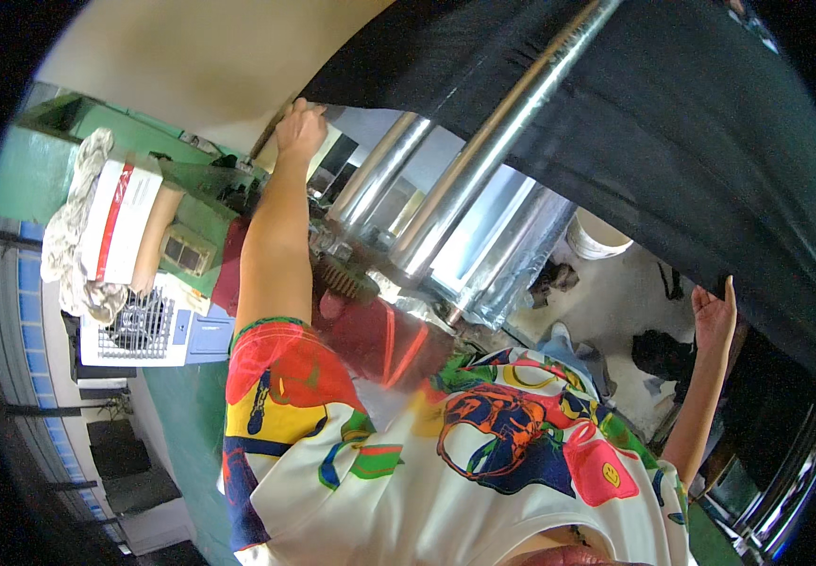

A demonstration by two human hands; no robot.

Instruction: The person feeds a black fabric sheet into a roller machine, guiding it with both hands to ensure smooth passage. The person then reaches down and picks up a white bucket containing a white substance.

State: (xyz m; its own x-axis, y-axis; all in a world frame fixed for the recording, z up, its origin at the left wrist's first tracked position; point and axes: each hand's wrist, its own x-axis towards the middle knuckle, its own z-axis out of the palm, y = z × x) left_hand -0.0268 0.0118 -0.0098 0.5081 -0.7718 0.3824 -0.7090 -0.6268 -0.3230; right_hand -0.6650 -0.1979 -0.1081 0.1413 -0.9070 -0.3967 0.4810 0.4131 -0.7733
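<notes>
A wide sheet of black fabric (653, 160) stretches across the upper right, over a shiny metal roller (502, 141). Up at its left corner, my left hand (301, 130) is closed with its fingertips on the fabric's edge. My right hand (715, 316) is far over on the right, at the sheet's lower edge. One of its digits points up along the cloth, and the others are curled at the edge, partly hidden. Between my arms are a second metal roller (384, 170) and a toothed gear (346, 280) of the machine.
To the left, a white box with a red stripe (125, 222) and a bundle of pale cloth strips (77, 236) rest on a green machine housing (35, 174). A caged fan unit (139, 325) is below them. A white bucket (597, 234) stands on the floor beyond the rollers.
</notes>
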